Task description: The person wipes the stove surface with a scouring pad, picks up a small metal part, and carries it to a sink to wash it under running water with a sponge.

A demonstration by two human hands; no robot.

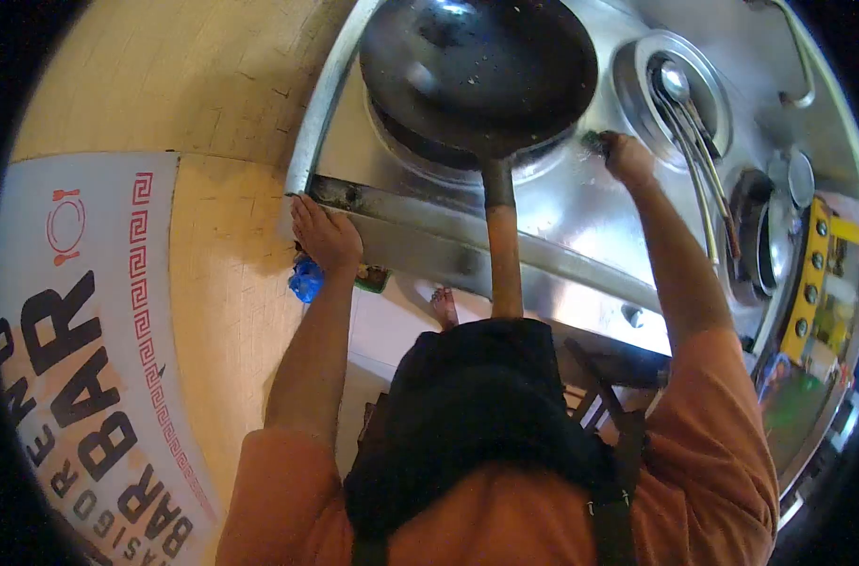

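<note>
A large black wok [477,66] rests on a burner of the steel stove counter [580,208], its long handle [503,255] pointing back toward me. My left hand [324,234] lies flat on the counter's front left edge, fingers spread, holding nothing. My right hand [624,156] is closed on a small dark green scrub pad [594,141] pressed to the steel surface just right of the wok.
A round well [679,94] holds several long-handled ladles at the right. Beyond it sit a small pot [764,226] and a yellow panel with knobs [811,274]. A tan wall and a printed banner [81,349] stand at the left. A blue bag [307,280] lies below the counter.
</note>
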